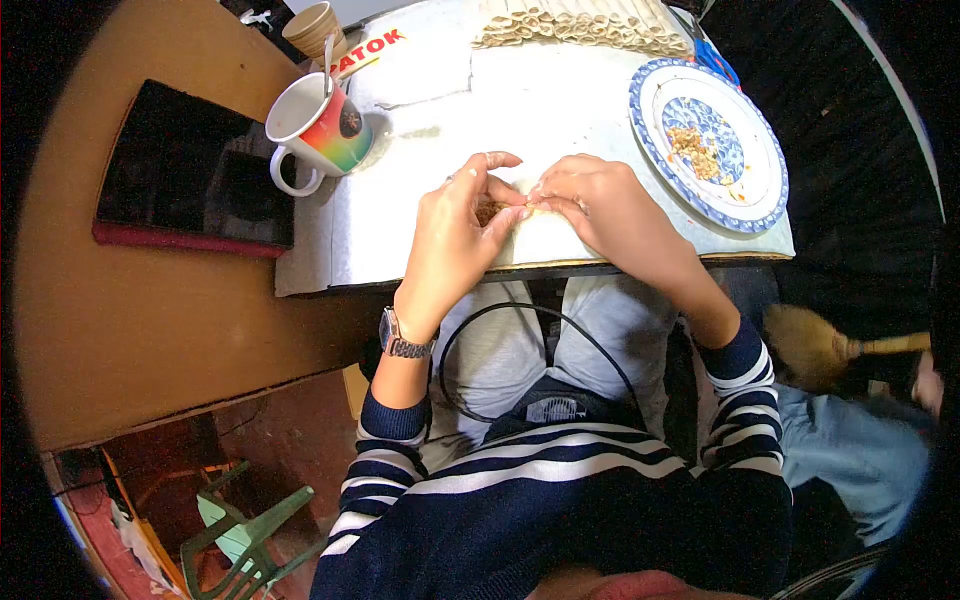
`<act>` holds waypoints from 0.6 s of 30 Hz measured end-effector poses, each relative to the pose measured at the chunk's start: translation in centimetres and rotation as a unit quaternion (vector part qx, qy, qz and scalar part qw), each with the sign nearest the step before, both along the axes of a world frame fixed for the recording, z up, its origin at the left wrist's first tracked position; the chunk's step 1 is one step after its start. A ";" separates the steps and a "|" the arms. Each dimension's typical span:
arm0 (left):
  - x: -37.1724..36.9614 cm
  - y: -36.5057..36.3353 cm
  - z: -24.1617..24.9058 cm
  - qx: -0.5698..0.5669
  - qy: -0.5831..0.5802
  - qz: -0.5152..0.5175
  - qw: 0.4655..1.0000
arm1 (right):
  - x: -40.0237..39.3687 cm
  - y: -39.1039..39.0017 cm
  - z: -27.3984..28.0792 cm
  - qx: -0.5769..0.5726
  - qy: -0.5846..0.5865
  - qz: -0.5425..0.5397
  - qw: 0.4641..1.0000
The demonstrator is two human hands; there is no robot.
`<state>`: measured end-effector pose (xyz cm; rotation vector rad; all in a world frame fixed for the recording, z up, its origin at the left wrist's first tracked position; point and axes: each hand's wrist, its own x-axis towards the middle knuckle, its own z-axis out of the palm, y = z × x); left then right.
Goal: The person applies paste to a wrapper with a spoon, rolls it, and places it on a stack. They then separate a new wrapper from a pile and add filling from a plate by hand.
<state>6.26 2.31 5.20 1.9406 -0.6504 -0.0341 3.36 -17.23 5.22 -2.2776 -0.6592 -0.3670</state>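
My left hand [458, 222], with a watch on its wrist, curls over a spring roll [488, 210] at the table's front edge. Its thumb and fingers pinch the pale wrapper, and brownish filling shows under the palm side. My right hand [618, 208] meets it from the right, fingertips closed on the same wrapper. The fingers of both hands hide much of the roll. To the right, a blue-and-white plate [648, 160] carries crumbly filling [698, 155].
Finished-looking rolls [580, 28] lie stacked at the back. A rainbow mug [322, 128] with a spoon stands left, near a paper cup [312, 28] and a black tablet [195, 165]. Blue-handled scissors [718, 65] sit behind the plate. Another person's leg [850, 450] and a broom [805, 345] are right.
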 end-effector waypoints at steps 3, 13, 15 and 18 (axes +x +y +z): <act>0.1 -0.1 0.1 0.005 -0.023 -0.009 1.000 | -0.2 -0.2 0.0 0.001 -0.022 -0.005 1.000; 0.8 2.9 0.6 0.016 -0.116 0.031 0.993 | -2.4 -9.9 4.1 -0.084 -0.065 -0.254 0.961; 1.3 3.7 0.4 -0.015 -0.113 0.062 0.992 | -2.4 -13.1 3.6 -0.097 -0.040 -0.298 0.949; 2.2 4.8 -1.2 -0.049 -0.116 0.085 0.988 | -2.2 -16.2 2.5 -0.116 0.006 -0.306 0.945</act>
